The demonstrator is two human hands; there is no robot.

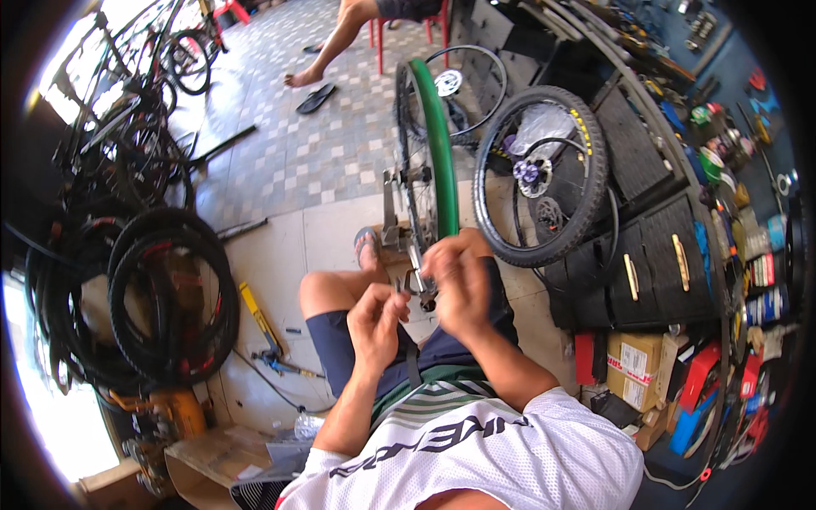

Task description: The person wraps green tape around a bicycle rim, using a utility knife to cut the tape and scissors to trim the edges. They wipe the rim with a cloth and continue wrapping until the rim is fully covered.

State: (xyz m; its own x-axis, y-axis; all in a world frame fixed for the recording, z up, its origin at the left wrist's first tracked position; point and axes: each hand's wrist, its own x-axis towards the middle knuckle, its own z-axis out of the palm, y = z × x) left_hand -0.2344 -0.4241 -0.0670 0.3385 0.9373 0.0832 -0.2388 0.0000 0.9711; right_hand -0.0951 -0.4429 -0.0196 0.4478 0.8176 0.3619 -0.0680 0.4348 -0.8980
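Observation:
Low in front of my lap, my left hand is closed in a pinch. A small dark thing shows at its fingertips, too small to name. To its right is my right hand, smeared by motion, its fingers curled toward the near end of the stand; what it holds, if anything, I cannot make out. A bicycle wheel with a green outer band stands upright just beyond both hands. A metal wheel stand is at its hub. Part of its near end is hidden behind my right hand.
A knobby-tyred wheel leans against dark cabinets at right. Several tyres are stacked at left, near a yellow-and-blue floor pump. A cardboard box sits right. Another person's bare leg and a sandal are ahead.

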